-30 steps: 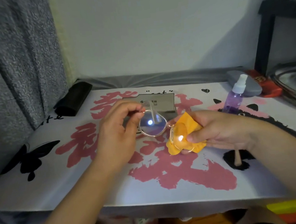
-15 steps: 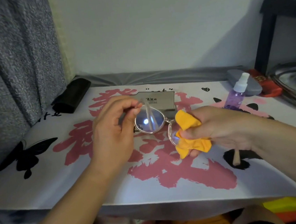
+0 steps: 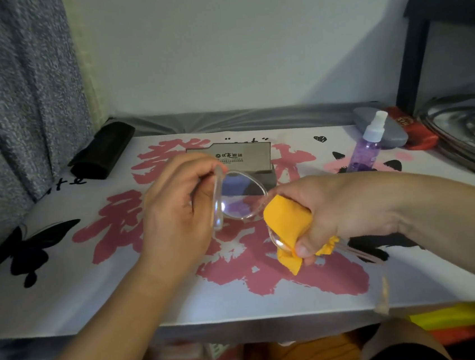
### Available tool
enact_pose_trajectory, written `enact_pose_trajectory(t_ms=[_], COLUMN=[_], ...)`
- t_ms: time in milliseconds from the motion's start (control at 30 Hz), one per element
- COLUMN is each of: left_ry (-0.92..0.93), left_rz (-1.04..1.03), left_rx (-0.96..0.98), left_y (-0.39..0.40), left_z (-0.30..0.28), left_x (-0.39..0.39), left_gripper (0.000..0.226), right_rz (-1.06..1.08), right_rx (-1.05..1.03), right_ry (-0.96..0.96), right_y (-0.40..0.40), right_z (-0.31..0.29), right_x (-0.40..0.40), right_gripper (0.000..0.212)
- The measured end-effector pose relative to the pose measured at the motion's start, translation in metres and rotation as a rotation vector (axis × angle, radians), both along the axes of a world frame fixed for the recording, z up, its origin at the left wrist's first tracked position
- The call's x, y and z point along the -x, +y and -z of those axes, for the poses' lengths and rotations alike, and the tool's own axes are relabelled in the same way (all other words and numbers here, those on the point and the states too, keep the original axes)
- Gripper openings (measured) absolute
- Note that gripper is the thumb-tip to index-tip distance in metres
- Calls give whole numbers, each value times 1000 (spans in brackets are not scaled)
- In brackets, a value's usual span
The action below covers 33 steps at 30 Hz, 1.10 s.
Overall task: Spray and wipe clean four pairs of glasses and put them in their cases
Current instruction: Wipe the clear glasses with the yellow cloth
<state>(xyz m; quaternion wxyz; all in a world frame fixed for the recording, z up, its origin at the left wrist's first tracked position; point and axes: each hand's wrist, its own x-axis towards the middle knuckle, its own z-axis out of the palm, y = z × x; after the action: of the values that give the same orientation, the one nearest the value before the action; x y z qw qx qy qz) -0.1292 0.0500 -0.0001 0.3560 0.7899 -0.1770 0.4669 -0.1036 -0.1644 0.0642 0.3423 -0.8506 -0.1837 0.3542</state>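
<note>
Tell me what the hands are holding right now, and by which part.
Left hand pinches the glasses at the outer frame edge by the temple hinge. Right hand pinches the orange cloth around the other lens.

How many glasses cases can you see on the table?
4. A black case lies at the back left, a grey box case sits in the middle behind the hands, and a grey case and a red case lie at the back right. Others may be hidden.

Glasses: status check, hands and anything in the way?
Left hand pinches glasses at the frame. Right hand presses orange cloth around the other lens. Nothing in the way.
</note>
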Motion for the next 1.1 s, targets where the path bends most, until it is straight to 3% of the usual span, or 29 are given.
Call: enact_pose_trajectory(t_ms=[133,233,400,467,533,667,733,867,933,1000,1100], left_ry=[46,91,179,220,210,188,159,115,102,96,100], left_rz=[35,66,164,206,182,115,87,54,55,48,47], left_rx=[72,75,170,225,214,193,131,20,23,37,30], left_y=[6,4,9,9,6,14,16,9,9,10,9], left_z=[-1,-1,-1,0,0,-1,-1,-1,-2,-2,-3], left_x=[-6,-4,-6,-7,-6,-9,-8,-1,0,0,2], left_gripper=[27,30,26,30,37,23,21,16,17,20,20], right_rz=[72,141,77,66,194,696,736,596,528,502,491], right_rx=[-7,-161,-314,-482,-618,-756,-698,-340,-198,-123,-112], right_ry=[-158,-118,-171,-93,-91,-163,-226,-375,-505,-650,-767], right_y=[11,16,7,1,0,-7,-16,-24,-23,-23,-19], right_z=[2,7,11,17,27,31,25,15,11,8,1], right_x=[-2,-4,-5,-2,1,-4,-9,-12,-13,-17,-20], right_gripper=[62,53,50,36,18,23,21,22,12,9,24])
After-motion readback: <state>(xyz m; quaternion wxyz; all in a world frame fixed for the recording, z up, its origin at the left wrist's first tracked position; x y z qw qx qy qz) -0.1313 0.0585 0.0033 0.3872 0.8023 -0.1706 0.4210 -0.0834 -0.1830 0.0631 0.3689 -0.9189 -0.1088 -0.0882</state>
